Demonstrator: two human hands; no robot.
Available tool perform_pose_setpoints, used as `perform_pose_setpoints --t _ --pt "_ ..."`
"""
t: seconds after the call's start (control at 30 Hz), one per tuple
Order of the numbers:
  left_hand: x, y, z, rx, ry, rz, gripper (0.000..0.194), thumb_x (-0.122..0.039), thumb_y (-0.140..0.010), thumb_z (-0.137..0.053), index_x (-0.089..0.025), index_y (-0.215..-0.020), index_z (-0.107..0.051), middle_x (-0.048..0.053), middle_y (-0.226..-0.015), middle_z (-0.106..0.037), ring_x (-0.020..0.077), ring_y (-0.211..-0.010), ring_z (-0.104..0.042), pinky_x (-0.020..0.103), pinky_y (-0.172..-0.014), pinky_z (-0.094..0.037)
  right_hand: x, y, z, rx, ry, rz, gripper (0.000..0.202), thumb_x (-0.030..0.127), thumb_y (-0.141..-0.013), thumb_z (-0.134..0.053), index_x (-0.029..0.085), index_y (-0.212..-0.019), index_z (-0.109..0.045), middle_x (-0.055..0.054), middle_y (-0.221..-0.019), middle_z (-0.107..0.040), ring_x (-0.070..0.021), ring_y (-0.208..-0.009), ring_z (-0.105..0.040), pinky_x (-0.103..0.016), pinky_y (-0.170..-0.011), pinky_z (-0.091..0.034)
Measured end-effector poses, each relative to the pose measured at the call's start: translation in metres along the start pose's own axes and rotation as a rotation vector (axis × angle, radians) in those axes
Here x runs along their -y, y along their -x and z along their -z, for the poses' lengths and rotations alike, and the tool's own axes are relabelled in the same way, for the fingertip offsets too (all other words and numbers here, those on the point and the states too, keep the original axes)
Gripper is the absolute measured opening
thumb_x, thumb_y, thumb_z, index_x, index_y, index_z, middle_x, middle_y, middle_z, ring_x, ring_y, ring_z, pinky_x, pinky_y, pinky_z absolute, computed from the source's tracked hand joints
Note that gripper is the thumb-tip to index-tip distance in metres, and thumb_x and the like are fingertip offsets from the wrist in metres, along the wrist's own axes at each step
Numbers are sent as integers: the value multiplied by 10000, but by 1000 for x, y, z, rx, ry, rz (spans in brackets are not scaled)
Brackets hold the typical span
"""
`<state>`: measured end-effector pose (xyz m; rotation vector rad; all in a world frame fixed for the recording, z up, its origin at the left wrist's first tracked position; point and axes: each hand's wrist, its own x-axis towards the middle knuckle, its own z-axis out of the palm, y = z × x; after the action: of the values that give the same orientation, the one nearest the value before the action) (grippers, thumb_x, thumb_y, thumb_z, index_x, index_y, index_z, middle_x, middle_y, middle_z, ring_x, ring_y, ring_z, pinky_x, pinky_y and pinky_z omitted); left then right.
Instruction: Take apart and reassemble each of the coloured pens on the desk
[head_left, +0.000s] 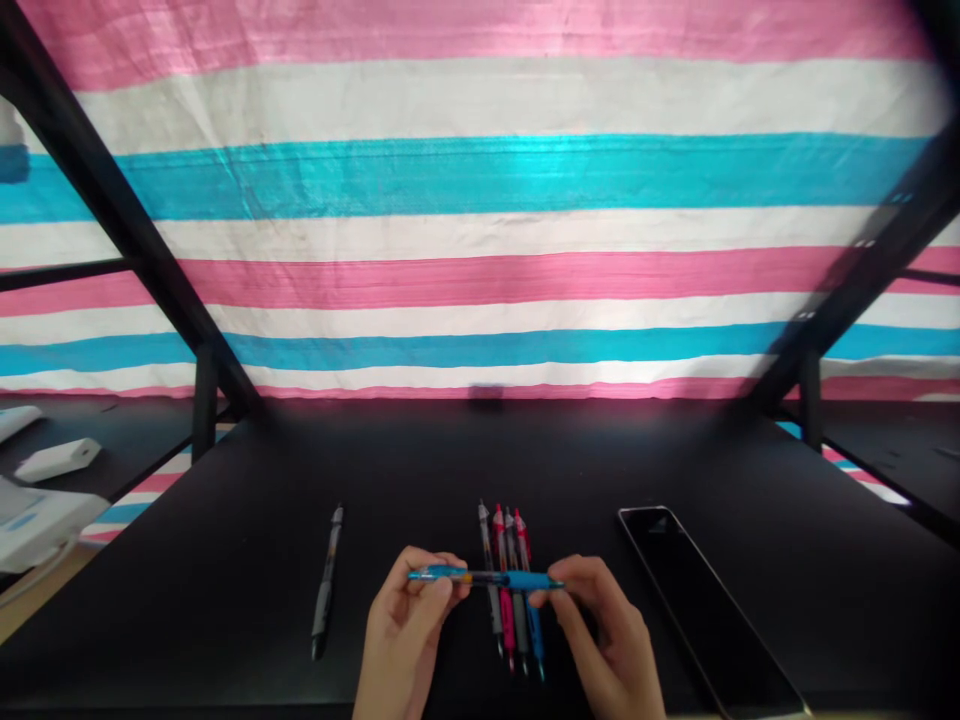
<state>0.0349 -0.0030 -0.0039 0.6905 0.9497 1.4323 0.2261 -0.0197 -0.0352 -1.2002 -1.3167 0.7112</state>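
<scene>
1. The blue pen [487, 578] lies crosswise over the pen cluster [512, 625], the landmark for all places here. Whether it clears the cluster or touches it cannot be told.
2. The left hand [409, 625], at the cluster's left, is pinched on the pen's light-blue end; the right hand [611, 635], at its right, is pinched on the other end, beside the blue grip. Two-ended support presumably holds the pen level and leaves its middle free.
3. The cluster's pens lie side by side, roughly lengthwise to the viewer, an order that probably makes them easy to tell apart.
4. A grey pen [326, 585] lies alone, well left of the cluster, perhaps set apart on purpose. A phone [701, 600] lies slantwise to the cluster's right, seemingly out of the hands' way; its screen is dark and its nearest edge is partly cut off.
5. The blue pen hides the cluster's middle, so the rightmost red top and blue lower end cannot be matched with certainty. Fingers cover parts of the held pen's ends; any lettering is too small to read.
</scene>
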Motion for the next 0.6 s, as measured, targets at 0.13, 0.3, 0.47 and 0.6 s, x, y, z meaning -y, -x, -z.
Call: perform_pose_setpoints --t 0.13,0.3,0.47,0.6 --pt "0 -2 0 -9 7 -4 214 -335 -730 -863 -188 -778 -716 38 -864 -681 167 -794 -640 272 -789 -554 3 -4 1 50 33 10 286 401 -1005 -538 221 -856 -703 -17 -680 -704 -165 -614 -682 -208 -588 -537" --pt "4 -4 3 -22 10 -20 233 -335 -698 -884 -188 -774 -720 39 -860 -683 172 -783 -648 281 -785 -564 2 -5 -1 37 32 37 234 378 -985 -576 223 -1133 -671 -40 -831 -758 -184 -710 -720 -226 -657 -568" --pt "5 -4 5 -11 9 -21 225 -351 -718 -870 -192 -761 -717 31 -839 -679 164 -779 -641 272 -788 -560 -1 -3 -4 58 101 53 180 341 -972 -599 211 -942 -720 -26 -757 -714 -163 -621 -679 -211 -583 -541" --pt "4 -4 4 -19 14 -19 232 -352 -711 -875 -191 -767 -717 33 -847 -679 167 -790 -638 268 -783 -556 -1 -4 -5 -9 72 84 203 317 -956 -628 220 -1133 -659 -34 -840 -758 -167 -649 -717 -213 -619 -573"
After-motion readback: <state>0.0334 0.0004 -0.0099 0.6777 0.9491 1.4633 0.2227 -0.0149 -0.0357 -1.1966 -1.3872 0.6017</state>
